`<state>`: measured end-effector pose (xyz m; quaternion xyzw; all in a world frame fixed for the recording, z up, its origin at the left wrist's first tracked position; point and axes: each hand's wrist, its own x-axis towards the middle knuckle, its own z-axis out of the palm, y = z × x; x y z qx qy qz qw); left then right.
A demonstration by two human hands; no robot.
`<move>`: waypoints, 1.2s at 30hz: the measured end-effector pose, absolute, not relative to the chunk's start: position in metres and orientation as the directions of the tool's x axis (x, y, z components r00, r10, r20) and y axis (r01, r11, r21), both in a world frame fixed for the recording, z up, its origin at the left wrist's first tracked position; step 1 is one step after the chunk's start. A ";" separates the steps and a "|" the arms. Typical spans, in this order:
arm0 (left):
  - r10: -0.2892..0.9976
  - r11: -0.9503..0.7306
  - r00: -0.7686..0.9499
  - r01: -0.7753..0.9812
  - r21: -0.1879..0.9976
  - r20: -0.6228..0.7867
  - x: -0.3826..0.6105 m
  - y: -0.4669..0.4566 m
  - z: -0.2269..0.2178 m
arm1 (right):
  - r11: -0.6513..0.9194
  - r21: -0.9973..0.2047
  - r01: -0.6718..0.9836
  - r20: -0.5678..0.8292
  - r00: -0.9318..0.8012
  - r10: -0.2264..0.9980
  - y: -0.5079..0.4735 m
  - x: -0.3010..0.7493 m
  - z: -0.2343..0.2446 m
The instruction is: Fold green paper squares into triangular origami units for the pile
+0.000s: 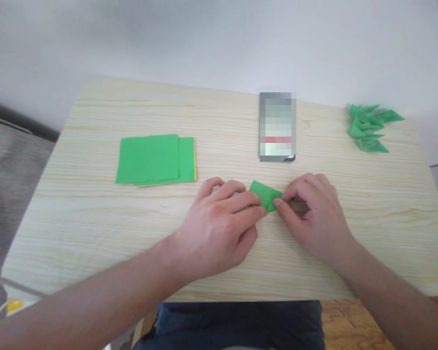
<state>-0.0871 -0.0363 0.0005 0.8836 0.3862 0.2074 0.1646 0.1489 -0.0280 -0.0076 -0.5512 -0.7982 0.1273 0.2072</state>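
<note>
A small folded piece of green paper [263, 196] lies on the table between my two hands. My left hand [224, 218] rests over its left end, fingers bent and fingertips holding the paper down; the thumb is mostly tucked under the hand. At the paper's right corner, the thumb and index finger of my right hand [316, 214] pinch it. Part of the paper's left side is hidden beneath my left fingers.
A stack of green paper sheets [149, 158], with a yellow edge showing, lies to the left. A phone [277, 126] with a blurred screen lies at the back. Several folded green paper shapes [368, 127] sit together at the back right of the wood-grain table [95, 218], near the wall.
</note>
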 end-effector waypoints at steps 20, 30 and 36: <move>0.738 -0.670 0.629 0.638 0.379 0.245 -0.084 -0.039 -0.001 | 0.309 -0.533 0.788 0.183 -0.248 0.951 -0.023 0.152 -0.010; 0.746 -0.661 0.620 0.647 0.380 0.243 -0.083 -0.041 -0.001 | 0.315 -0.559 0.767 0.157 -0.276 0.948 -0.024 0.157 -0.008; 0.750 -0.656 0.619 0.651 0.382 0.233 -0.082 -0.041 0.000 | 0.296 -0.547 0.783 0.161 -0.249 0.955 -0.029 0.161 -0.008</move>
